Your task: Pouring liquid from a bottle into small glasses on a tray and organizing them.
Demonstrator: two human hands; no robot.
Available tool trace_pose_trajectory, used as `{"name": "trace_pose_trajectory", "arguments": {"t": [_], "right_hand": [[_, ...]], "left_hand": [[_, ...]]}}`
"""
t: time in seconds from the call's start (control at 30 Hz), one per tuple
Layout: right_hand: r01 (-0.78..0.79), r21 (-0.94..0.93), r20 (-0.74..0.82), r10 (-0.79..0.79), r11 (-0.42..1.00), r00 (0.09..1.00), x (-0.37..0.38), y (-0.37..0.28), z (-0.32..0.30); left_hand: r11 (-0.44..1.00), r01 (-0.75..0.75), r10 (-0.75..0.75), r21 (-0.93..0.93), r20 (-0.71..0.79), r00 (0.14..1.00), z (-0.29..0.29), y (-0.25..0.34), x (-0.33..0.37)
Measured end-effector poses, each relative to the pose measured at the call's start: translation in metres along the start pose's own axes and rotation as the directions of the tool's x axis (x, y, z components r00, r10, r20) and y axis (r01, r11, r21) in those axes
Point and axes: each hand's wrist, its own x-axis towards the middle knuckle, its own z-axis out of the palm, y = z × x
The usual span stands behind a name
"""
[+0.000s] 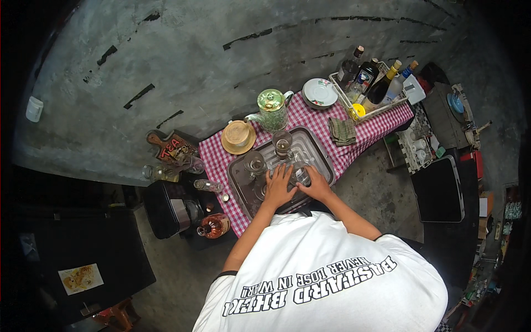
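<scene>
On a dark rectangular tray (327, 156) stand several clear glass cups. My left hand (280, 185) lies over the tray with its fingers stretched forward, beside a clear glass (301, 176). Curled round the right side of that glass is my right hand (316, 184); the two thumbs come close together. Left of my hands stands one glass cup (255, 162), and another glass cup (282, 143) is just beyond my fingertips. My hands partly hide the glassware beneath them.
A red-and-white checked cloth (217, 157) covers the table. Behind the tray are a green patterned pitcher (272, 110), a wooden-lidded cup on a saucer (238, 136), stacked plates (319, 93), a folded green cloth (342, 131) and a bottle basket (381, 112). Jars and an amber bottle (214, 226) stand left.
</scene>
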Motion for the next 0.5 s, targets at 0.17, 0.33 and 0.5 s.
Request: {"name": "trace_pose_trajectory", "arguments": {"t": [0.17,0.33,0.5], "right_hand": [[0.005,-0.01,-0.003,-0.005,1.0,1.0,0.0003,-0.0003,0.0003],[0.003,0.009,-0.006,-0.003,1.0,1.0,0.0004,0.0007,0.0008],[-0.01,0.017,0.012,0.01,1.0,1.0,0.0,-0.0023,-0.0012]], "left_hand": [[1.0,0.004,-0.004,-0.005,-0.001,1.0,0.0002,-0.0009,0.0],[1.0,-0.001,0.0,-0.01,-0.011,1.0,-0.0002,-0.0003,-0.0001],[1.0,-0.004,0.004,0.014,-0.011,1.0,0.0014,-0.0019,-0.0006]]}}
